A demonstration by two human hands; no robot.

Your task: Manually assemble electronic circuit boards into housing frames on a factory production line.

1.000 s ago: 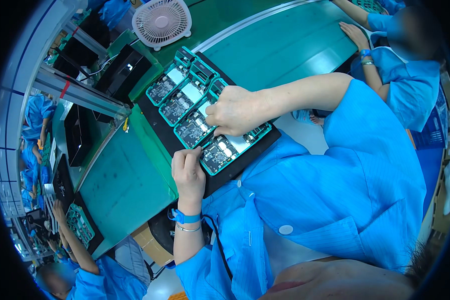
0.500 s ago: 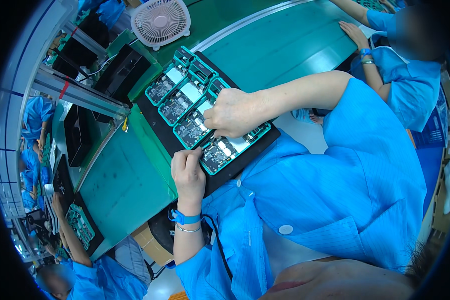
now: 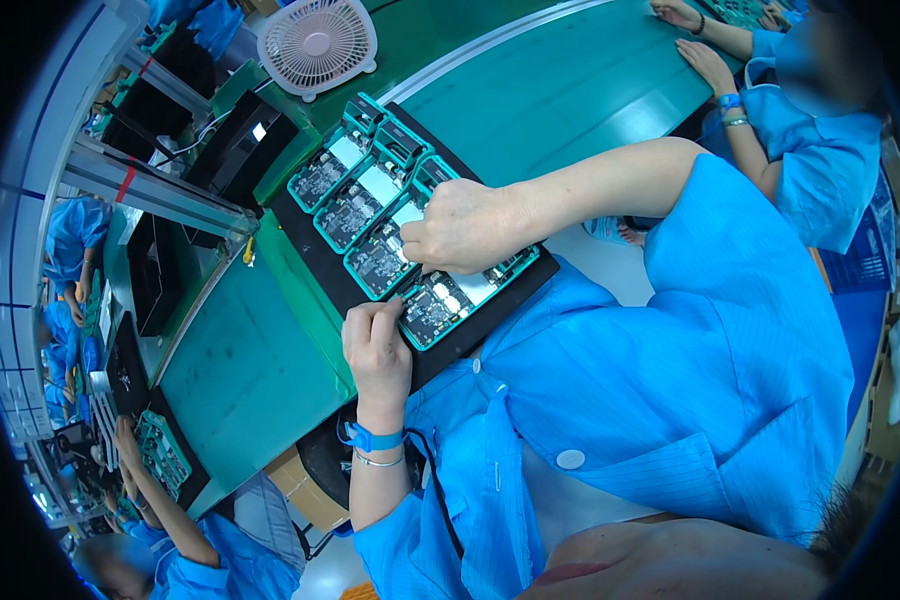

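Several teal-rimmed device housings with exposed circuit boards lie side by side on a black mat [image 3: 320, 268]. My left hand [image 3: 377, 350] is closed, thumb and fingertips pinched at the left corner of the nearest housing [image 3: 432, 318]; whatever sits between them is too small to make out. Curled over the boundary between that housing and the neighbouring housing [image 3: 378, 262] is my right hand [image 3: 465, 228], its fingers pinched and pointing down. Anything in its fingertips is hidden. The farther housings [image 3: 355, 208] lie untouched beyond my right hand. A blue strap circles my left wrist.
The mat rests on a green workbench [image 3: 260, 365]. A pink and white fan [image 3: 318, 42] stands at the far side, near a black box [image 3: 242, 145] and a metal frame post [image 3: 160, 185]. Co-workers in blue sit at lower left and upper right.
Both my hands stay almost in place, the right shifting very slightly left. At lower left a co-worker's arm has moved, and at upper right another person's hand has drawn closer to their other hand.
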